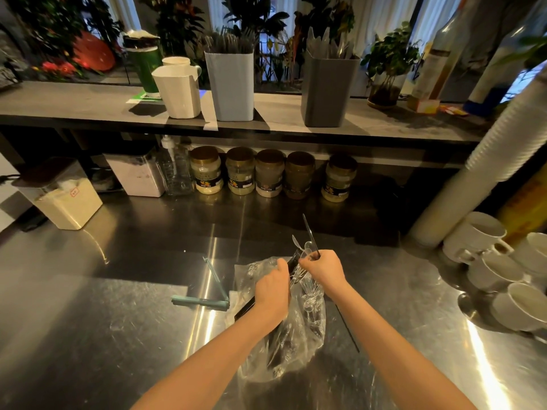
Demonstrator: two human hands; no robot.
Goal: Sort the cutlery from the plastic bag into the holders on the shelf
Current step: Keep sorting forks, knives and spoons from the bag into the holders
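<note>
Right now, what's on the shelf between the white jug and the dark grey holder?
Head view: a pale blue rectangular holder full of dark cutlery.

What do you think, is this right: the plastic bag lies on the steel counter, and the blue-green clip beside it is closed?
One point is wrong: in the head view the clip lies open, its arms spread apart. The plastic bag does lie on the steel counter.

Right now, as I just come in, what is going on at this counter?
A person stands at a steel counter, sorting cutlery out of a clear plastic bag. The left hand grips the bag near its mouth. The right hand holds a slim dark utensil upright beside clear spoons. The light blue holder and the dark grey holder on the shelf already contain cutlery.
</note>
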